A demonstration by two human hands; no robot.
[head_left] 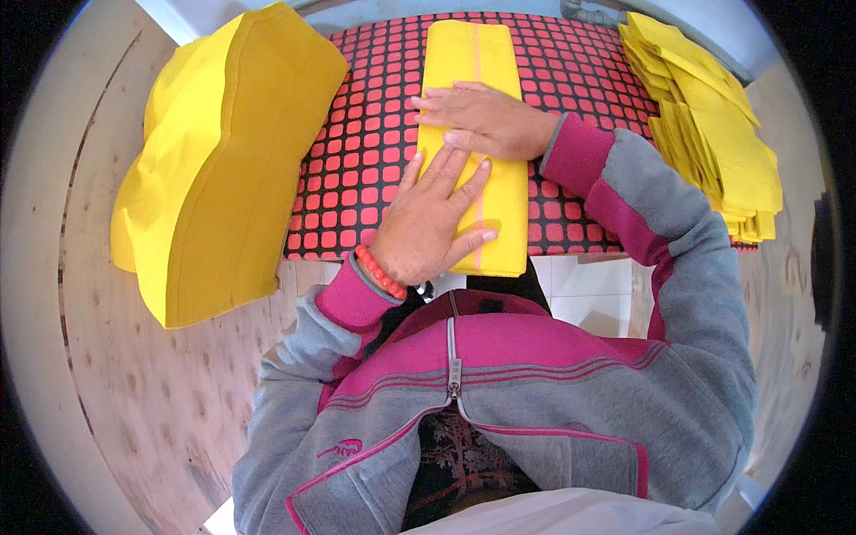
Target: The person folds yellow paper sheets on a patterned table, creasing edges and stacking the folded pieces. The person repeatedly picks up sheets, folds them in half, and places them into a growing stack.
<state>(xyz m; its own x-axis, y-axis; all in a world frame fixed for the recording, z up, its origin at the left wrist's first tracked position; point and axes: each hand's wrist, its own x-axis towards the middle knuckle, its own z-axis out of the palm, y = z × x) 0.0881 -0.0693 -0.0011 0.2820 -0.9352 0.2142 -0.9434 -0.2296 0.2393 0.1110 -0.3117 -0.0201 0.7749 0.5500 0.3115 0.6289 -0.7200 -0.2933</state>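
A long folded strip of yellow cloth (468, 53) with a pale pink line along its length lies on the table, its near end reaching past the front edge. My left hand (428, 214), a red bead bracelet at its wrist, rests on the strip's nearer half with fingers spread. Just beyond it, my right hand (490, 120) lies flat across the strip, fingers stretched toward the left. The two hands meet where the left fingertips come up to the right thumb. Neither hand grips anything.
A large yellow cloth pile (232, 160) hangs over the table's left side. Several folded yellow pieces (713, 134) are stacked at the right. The tabletop cover (357, 152) has red squares on black. Wooden panels (152, 383) stand on both sides.
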